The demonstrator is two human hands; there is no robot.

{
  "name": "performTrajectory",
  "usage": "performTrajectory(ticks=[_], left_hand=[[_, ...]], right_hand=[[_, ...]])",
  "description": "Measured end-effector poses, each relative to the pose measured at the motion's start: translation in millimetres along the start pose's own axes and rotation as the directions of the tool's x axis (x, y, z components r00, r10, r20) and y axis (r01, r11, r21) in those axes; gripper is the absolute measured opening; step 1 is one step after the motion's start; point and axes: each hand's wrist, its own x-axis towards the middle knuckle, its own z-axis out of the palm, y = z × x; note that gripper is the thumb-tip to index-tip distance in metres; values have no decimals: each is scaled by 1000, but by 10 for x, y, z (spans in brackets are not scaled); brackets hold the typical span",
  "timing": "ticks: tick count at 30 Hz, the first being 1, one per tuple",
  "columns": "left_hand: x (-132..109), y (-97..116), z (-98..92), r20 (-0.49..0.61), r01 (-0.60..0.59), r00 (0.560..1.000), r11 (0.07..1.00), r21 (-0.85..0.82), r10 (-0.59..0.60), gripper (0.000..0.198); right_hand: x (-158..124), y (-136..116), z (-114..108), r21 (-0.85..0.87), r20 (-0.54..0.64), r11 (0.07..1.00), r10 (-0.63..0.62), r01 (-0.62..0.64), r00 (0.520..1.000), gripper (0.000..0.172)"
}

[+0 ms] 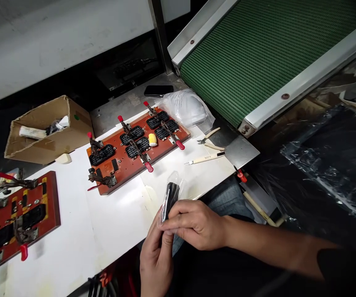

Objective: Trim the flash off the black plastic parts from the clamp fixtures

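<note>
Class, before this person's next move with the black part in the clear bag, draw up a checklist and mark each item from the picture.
1. Both hands grip the bagged black part: left hand, right hand: ok.
2. Part fully inside bag: cannot tell.
3. Red fixture board within view on white table: ok.
4. Fixture slots filled with black parts: ok.
5. Clamps locked: cannot tell.
6. Cutters and knife lie apart from the hands: ok.

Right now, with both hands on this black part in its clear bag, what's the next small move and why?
Probably slide the black part fully down into the bag: the right hand and left hand pinch its lower end, and clear film stands loose above it.
</note>
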Motion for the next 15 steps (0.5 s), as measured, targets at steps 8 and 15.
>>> performTrajectory(ticks=[8, 15], left_hand=[[64, 315, 73, -315, 114, 941, 993, -35, -120, 56], [95, 468, -29, -192, 161, 948, 902, -400, -254, 66]], right_hand=[[-130, -203, 22, 128, -74, 970, 217, -206, 973, 22], [-369, 62, 191, 639, 416, 279, 659, -717, 627, 74]])
